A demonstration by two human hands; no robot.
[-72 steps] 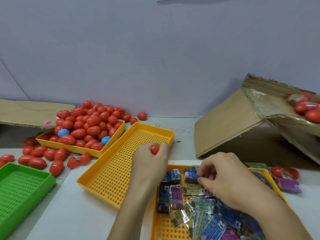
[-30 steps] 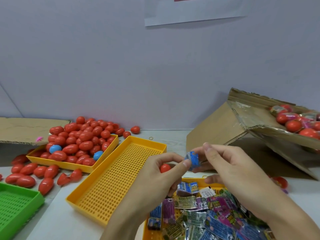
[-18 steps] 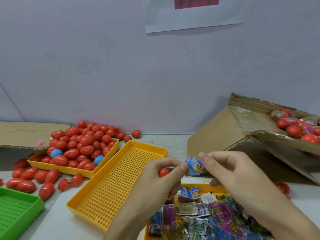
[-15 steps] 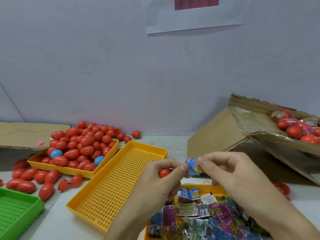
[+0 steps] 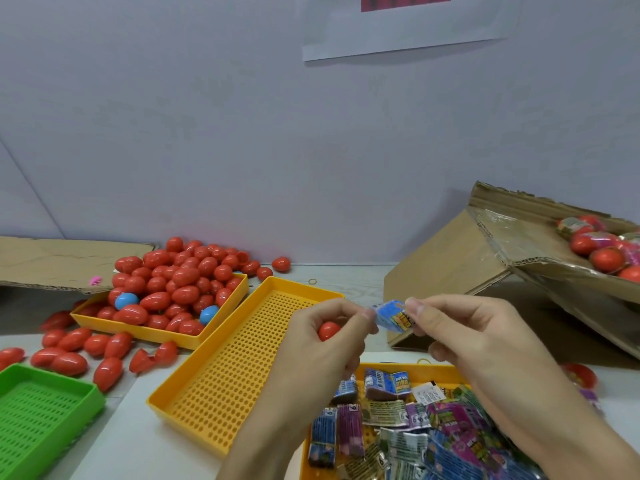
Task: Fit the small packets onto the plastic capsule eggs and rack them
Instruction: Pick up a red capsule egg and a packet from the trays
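While left hand (image 5: 322, 344) palms a red egg (image 5: 328, 330), its thumb+index fingers and right hand (image 5: 460, 327) pinch opposite edges of blue packet (image 5: 393, 315), held above packet tray (image 5: 446, 370) at tabletop's near edge, prob. spreading it open to sleeve over egg

A paper sheet (image 5: 408, 26) hangs on the wall above a flat cardboard piece (image 5: 52, 261).

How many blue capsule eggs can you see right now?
2. Both lie among the red eggs in the far yellow tray: one blue egg near its left end, the other blue egg toward its near right edge. More may be buried under the pile.
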